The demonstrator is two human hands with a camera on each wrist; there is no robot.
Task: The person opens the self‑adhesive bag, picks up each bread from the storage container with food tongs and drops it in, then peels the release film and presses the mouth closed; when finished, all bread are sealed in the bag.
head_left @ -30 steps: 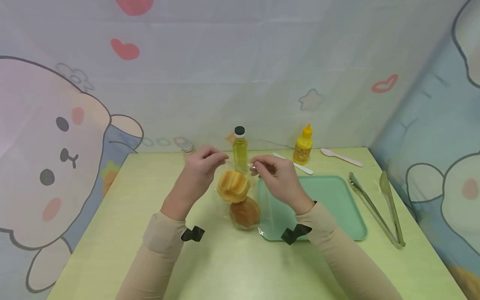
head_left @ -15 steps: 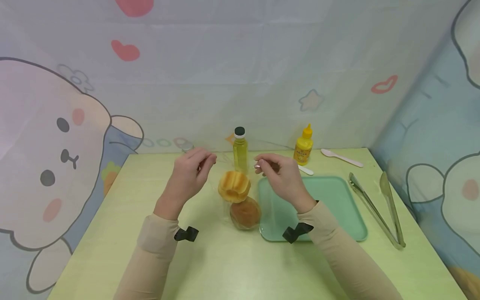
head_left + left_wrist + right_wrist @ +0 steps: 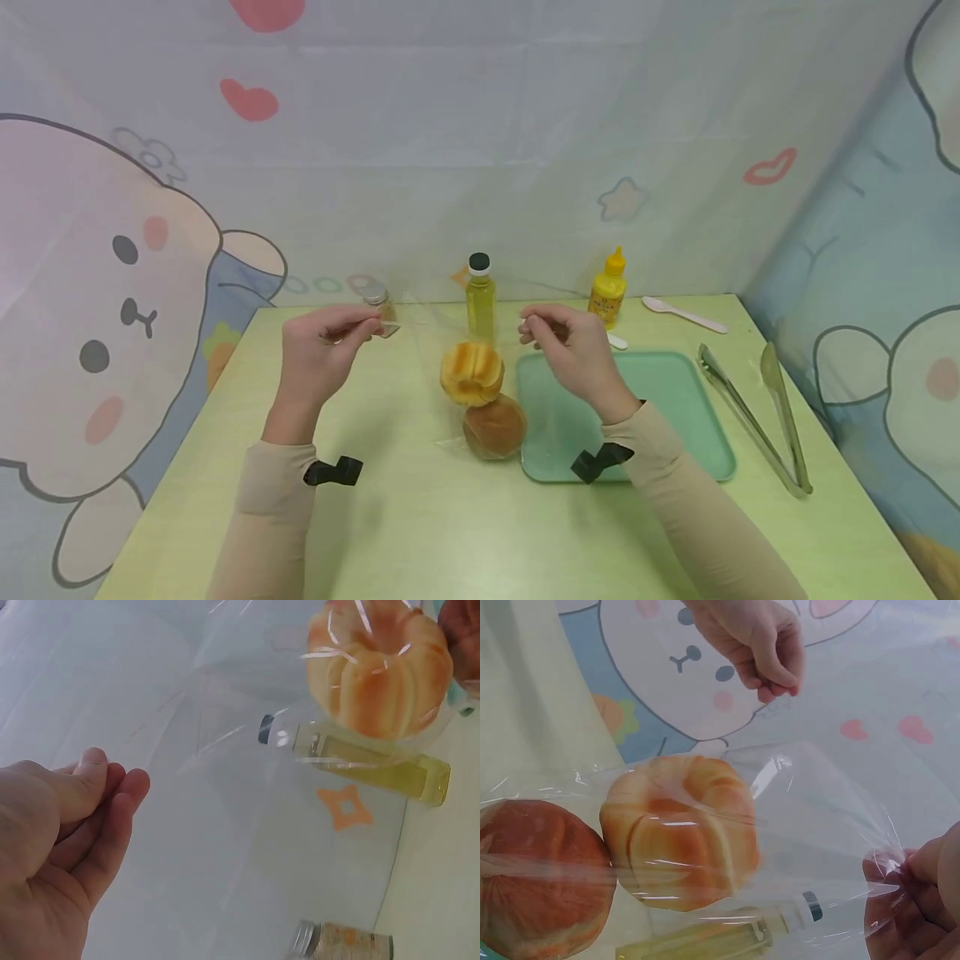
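Observation:
In the head view, a clear plastic bag [image 3: 795, 776] hangs over the table's middle, holding a ridged golden bun [image 3: 472, 373] and a round brown bun [image 3: 495, 427]. My right hand [image 3: 576, 354] pinches the bag's upper edge; in the right wrist view the film gathers at its fingertips. Off to the left, my left hand [image 3: 322, 350] is raised with thumb and fingertips together. From them runs a faint, thin clear plastic strip, barely visible; its far end is lost. The left wrist view shows the left hand [image 3: 82, 832] apart from the buns.
A bottle of yellow oil [image 3: 481, 304] and a spice jar [image 3: 379, 302] stand at the back. Right of them are a yellow squeeze bottle [image 3: 607, 292], a pink spoon [image 3: 684, 315] and a partly hidden white utensil [image 3: 617, 342]. A green tray [image 3: 645, 417] lies beside metal tongs [image 3: 750, 425].
My left hand has moved well to the left, away from the right hand, uncovering the spice jar. The right hand has shifted slightly right with the bag and buns.

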